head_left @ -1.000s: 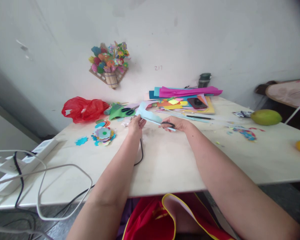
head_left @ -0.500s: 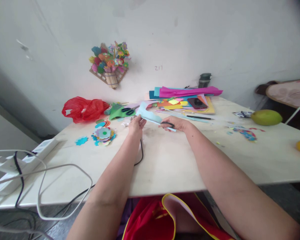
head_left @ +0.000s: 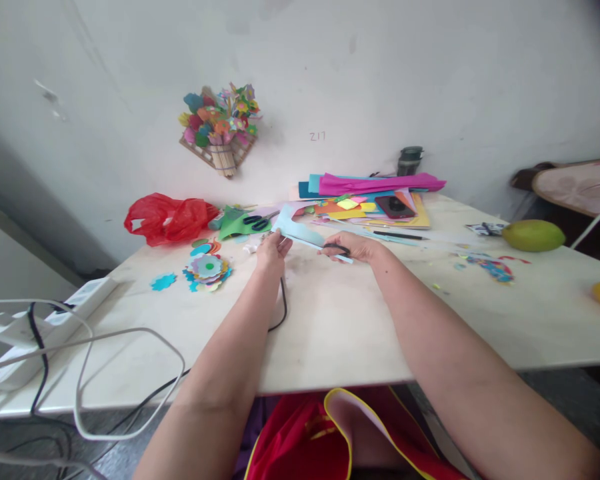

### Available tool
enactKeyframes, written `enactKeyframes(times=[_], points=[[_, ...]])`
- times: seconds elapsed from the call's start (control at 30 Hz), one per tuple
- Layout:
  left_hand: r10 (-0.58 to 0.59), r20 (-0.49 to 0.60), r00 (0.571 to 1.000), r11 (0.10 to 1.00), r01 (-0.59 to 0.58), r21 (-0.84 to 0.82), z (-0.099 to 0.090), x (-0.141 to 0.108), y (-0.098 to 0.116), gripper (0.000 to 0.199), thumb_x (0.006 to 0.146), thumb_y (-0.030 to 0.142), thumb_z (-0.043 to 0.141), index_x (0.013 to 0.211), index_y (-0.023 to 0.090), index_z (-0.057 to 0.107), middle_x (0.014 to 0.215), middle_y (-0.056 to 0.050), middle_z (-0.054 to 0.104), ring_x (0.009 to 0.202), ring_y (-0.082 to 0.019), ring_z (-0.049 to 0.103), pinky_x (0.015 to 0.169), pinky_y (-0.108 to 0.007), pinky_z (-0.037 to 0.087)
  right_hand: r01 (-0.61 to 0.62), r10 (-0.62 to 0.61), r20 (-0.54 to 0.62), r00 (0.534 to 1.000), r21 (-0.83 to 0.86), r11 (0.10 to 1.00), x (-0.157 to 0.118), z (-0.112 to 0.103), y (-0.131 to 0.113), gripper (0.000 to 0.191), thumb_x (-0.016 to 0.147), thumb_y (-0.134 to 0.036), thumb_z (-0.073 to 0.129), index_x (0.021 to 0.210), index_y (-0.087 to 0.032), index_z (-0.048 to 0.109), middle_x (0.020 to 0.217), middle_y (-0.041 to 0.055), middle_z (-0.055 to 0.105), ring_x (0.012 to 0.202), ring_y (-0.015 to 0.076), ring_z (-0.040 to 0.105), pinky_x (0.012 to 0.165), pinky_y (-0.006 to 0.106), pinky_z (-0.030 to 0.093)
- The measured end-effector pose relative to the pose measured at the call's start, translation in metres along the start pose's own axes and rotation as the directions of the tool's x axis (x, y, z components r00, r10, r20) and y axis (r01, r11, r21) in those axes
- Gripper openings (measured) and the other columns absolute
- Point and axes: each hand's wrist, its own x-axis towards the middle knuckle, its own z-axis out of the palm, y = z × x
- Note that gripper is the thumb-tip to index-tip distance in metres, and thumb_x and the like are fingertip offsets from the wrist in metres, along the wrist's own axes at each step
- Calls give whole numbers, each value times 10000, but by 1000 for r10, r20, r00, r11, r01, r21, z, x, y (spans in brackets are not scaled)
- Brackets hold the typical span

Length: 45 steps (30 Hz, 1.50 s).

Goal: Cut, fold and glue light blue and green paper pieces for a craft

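left hand [head_left: 274,250]: thumb and fingers pinch the near left edge of the light-blue paper [head_left: 303,231]. right hand [head_left: 350,248]: fingers wrap the grips of the black-handled scissors [head_left: 337,249]; blade spread cannot be determined.

caution: a slack left pinch could let the sheet buckle or swing, pulling any cut off line. the blades appear to point left along the near edge; if advanced too far, they could nick the left fingertips.

position: the paper bridges the gap between both hands, its body just beyond the fingers on the far side. a narrow light-blue strip [head_left: 347,259] projects near right, past the right fingers. clearance above the worktop [head_left: 340,320] cannot be judged.

surroundings: a black cable [head_left: 285,303] runs beside the left forearm and could snag it if the arm sweeps right. farther left lie stacked paper flowers [head_left: 209,268]; far left of the paper, dark-handled scissors [head_left: 257,223] rest by a green sheet [head_left: 234,225].
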Motion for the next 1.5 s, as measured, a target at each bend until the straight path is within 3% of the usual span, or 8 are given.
enactKeyframes(times=[0.5,1.0,1.5], points=[[-25,26,999,1000,25,6,3,-4,-1,38,722,114,574,718,136,543,610,-11,595,573,-105,604,681,-269,515,-49,50,-18,999,34,998,2,3,1,268,704,-325,620,835,-94,588,476,-40,501,355,40,392,352,178,278],[-27,20,999,1000,27,13,2,-2,-1,28,725,127,566,718,141,544,603,-4,585,590,-103,604,702,-266,510,-7,6,-23,1000,-21,1000,1,4,-2,284,676,-381,642,736,-108,585,480,-41,477,377,43,388,372,190,272],[-18,2,1000,1000,18,-12,1,-3,1,30,726,118,578,736,133,555,637,-19,606,586,-103,606,659,-247,509,-19,18,-24,1000,-29,999,-3,3,-4,279,668,-346,628,783,-94,604,462,-48,470,354,38,354,361,193,247]])
